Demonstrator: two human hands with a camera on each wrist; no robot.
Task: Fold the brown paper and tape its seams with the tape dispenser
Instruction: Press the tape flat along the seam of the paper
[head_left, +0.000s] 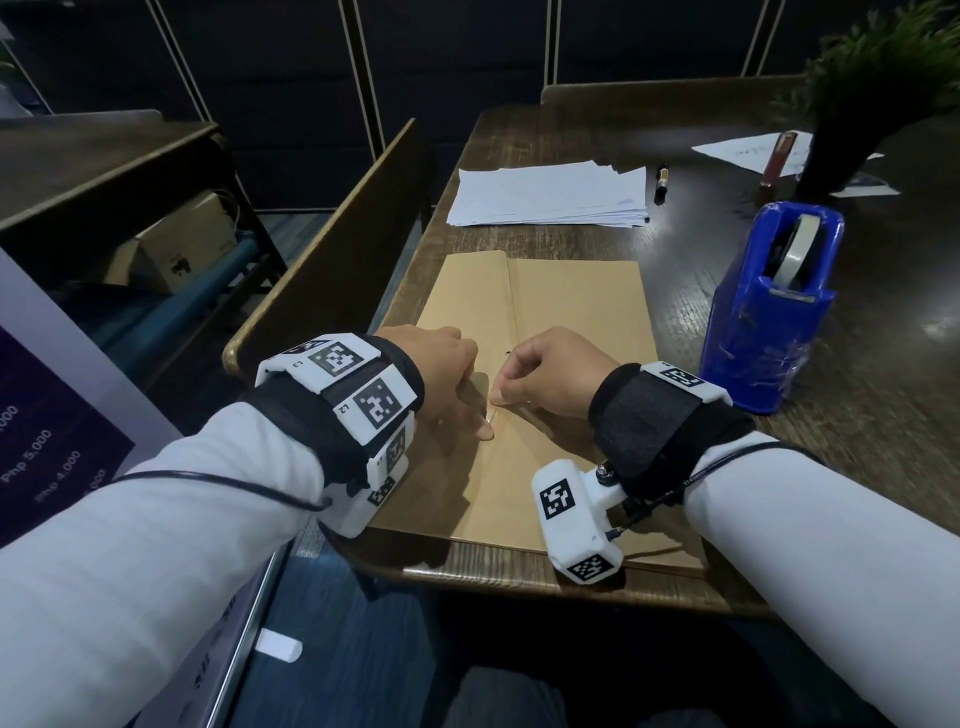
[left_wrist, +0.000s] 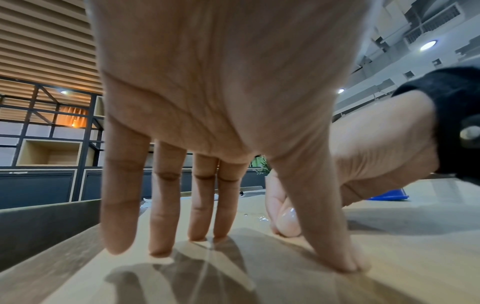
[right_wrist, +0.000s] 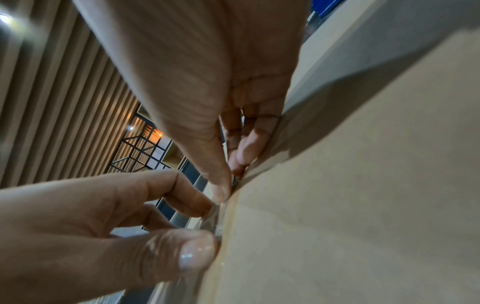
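brown paper (head_left: 571, 306) folded flat on desk (head_left: 857, 364), seam between both grips | left hand (head_left: 441, 374) fingers straight, pressing flap | right hand (head_left: 550, 374) pinches clear tape strip (right_wrist: 215, 218) at seam | judged light, creasable; tape clingy, hold its ends | tape dispenser (head_left: 769, 306) right of right grip

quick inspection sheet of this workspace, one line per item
surface: dark wooden table, glossy.
job's things: brown paper folded flat, seam down its middle; blue tape dispenser upright to its right.
clutter: white sheets, pen, plant pot at the far side.
grippers: left hand presses straight fingers on the paper; right hand pinches clear tape at the seam.
cables: thin black cable at each wrist.
surroundings: second table, cardboard box under it.
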